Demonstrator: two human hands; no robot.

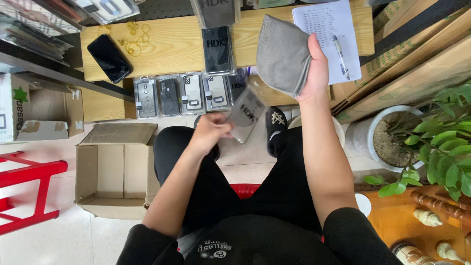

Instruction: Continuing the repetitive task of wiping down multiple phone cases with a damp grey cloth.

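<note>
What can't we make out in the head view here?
- Clear packaged case in the left hand: motion-blurred, contents unreadable; its grip is partly hidden by the knuckles.
- Grey cloth in the right hand: fingers behind it.
- Notepad: writing too small.
- Packages at the top edge: cut off.

1 head-worn camera looks steeply down from close above the seated person's lap, facing forward; the wooden surface crosses the frame's top, the floor lower left.
</note>
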